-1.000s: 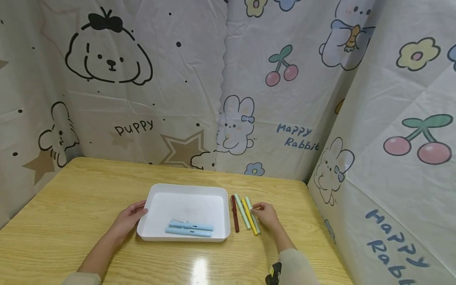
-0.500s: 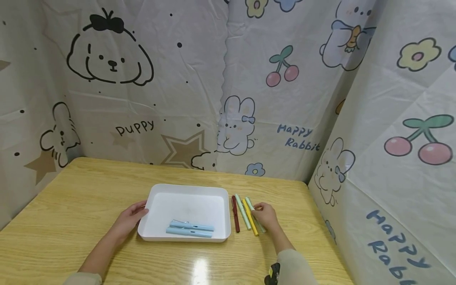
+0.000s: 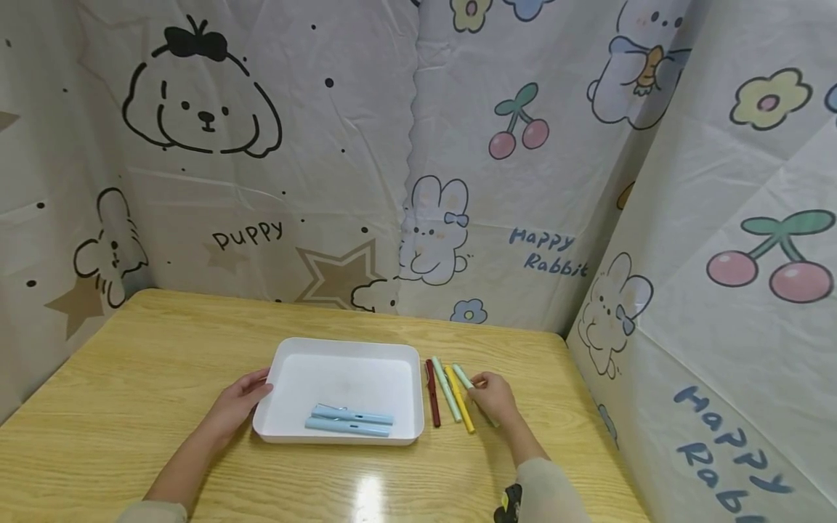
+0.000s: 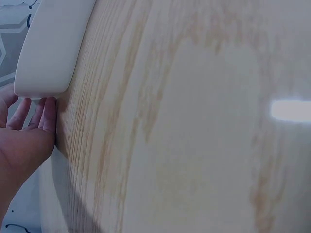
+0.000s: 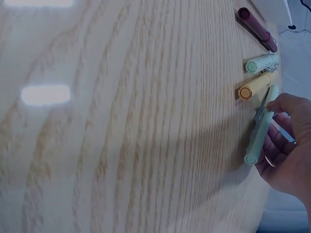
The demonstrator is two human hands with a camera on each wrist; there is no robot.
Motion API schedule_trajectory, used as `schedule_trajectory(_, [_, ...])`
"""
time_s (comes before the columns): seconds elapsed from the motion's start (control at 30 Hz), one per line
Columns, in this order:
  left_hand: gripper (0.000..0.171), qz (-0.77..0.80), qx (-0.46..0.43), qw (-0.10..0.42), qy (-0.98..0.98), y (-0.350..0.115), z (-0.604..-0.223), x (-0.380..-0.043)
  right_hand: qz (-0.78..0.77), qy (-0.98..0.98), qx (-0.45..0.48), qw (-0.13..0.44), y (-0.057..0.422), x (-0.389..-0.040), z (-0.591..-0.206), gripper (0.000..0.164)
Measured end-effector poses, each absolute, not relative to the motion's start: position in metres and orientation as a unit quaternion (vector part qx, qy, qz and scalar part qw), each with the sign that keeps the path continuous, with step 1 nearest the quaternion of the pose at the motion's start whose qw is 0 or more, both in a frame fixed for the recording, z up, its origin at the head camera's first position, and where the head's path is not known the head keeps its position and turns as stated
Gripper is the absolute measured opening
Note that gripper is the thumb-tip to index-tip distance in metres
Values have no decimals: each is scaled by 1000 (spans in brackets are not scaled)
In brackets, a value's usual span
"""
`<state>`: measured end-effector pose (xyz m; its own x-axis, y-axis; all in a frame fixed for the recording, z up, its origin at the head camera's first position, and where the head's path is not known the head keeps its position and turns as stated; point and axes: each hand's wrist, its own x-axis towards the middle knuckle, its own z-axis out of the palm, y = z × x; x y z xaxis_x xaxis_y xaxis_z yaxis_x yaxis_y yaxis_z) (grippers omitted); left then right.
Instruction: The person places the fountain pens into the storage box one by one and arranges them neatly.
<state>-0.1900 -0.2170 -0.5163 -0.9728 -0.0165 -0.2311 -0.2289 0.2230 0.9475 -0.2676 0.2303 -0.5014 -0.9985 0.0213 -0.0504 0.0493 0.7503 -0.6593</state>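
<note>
The white tray (image 3: 346, 378) could slide, I think, if my left hand (image 3: 238, 398), holding its left side, pushes. My right hand (image 3: 493, 396) pinches the rightmost light green pen (image 5: 261, 130); this narrow hold may let it pivot and knock the yellow pen (image 3: 459, 399) nearby. The pinched pen lies between thumb and fingers, both ends sticking out.

The rectangular tray (image 3: 353, 378) over there is plain white, and I count two slim pale-blue pens (image 3: 349, 427), a slim dark-red pen (image 3: 433, 396), two slim light-green pens (image 3: 446, 388) and a slim yellow pen (image 3: 460, 399). The yellow worktop (image 3: 163, 363) is streaked with grain, and the off-white hanging cloth (image 3: 353, 181) carries black-lined puppies (image 3: 204, 120), brown stars (image 3: 335, 274), pink-and-green cherries (image 3: 502, 145) and blue lettering (image 3: 540, 240).
</note>
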Motion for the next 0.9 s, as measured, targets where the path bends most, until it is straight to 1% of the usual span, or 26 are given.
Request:
schedule_trajectory(0.23, [59,614,-78,85,781,-218,-517,-191,-350,937,4,6,232,-267,-491,24])
schedule_trajectory(0.6, [59,618,-78,82,778,-217,-518,-192,-346,938,-31,8,225,-266,-474,25])
schedule_trajectory(0.9, [59,611,-81,80,783,-217,-518,-191,-345,937,-51,21,215,-266,-467,23])
